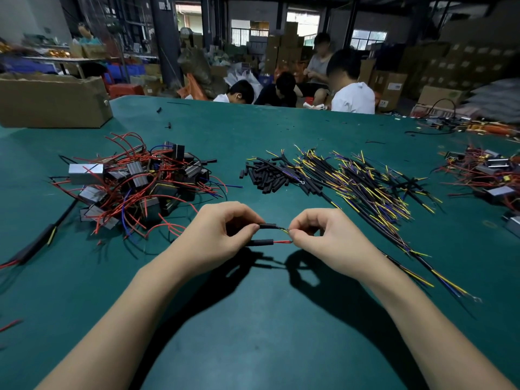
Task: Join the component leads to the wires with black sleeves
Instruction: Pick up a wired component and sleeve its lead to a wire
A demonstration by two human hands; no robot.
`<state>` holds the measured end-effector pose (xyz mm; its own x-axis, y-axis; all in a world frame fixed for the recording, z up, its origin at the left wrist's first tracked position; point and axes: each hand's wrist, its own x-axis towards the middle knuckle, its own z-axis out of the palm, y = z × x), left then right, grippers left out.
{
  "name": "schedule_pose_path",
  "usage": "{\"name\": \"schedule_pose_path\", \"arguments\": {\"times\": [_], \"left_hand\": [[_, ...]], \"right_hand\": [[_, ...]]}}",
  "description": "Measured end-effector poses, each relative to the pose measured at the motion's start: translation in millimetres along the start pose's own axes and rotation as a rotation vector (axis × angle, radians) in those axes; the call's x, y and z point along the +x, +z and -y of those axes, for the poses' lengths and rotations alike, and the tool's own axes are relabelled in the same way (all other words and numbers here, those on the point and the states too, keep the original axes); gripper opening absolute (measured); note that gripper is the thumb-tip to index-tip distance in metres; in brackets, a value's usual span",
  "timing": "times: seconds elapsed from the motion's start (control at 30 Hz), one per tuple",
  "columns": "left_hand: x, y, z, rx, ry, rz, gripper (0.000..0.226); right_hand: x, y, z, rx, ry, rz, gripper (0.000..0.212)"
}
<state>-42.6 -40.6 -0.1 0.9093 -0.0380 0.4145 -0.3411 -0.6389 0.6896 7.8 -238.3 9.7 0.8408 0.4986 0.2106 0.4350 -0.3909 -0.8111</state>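
At frame center, the left hand (218,235) pinches two black sleeves (267,226); the right hand (323,235) pinches their red lead (282,242) and yellow wire tips. Beyond lie loose sleeves (267,175), then a cardboard box (53,101) upper left, contents hidden.

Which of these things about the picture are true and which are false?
1. Both hands, left and right, pinch wires. True.
2. The table is red. False: it is green.
3. A red wire sticks out of a black sleeve. True.
4. The pile of loose black sleeves lies left of the cardboard box. False: it lies to the right.
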Motion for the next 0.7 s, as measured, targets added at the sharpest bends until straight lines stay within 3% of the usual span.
{"name": "schedule_pose_path", "arguments": {"times": [0.23,0.53,0.7], "left_hand": [[0.8,0.4,-1.8,-0.103,-0.044,0.035,0.013],[-1.5,9.2,-9.8,0.123,0.214,-0.018,0.015],[-0.9,7.4,-9.9,0.091,0.183,-0.102,0.014]], "right_hand": [[-0.2,1.3,-1.1,-0.015,-0.033,0.023,0.019],[1.2,6.5,-7.5,-0.128,-0.07,-0.073,0.015],[3.1,-2.6,-9.6,-0.063,-0.051,-0.076,0.014]]}}
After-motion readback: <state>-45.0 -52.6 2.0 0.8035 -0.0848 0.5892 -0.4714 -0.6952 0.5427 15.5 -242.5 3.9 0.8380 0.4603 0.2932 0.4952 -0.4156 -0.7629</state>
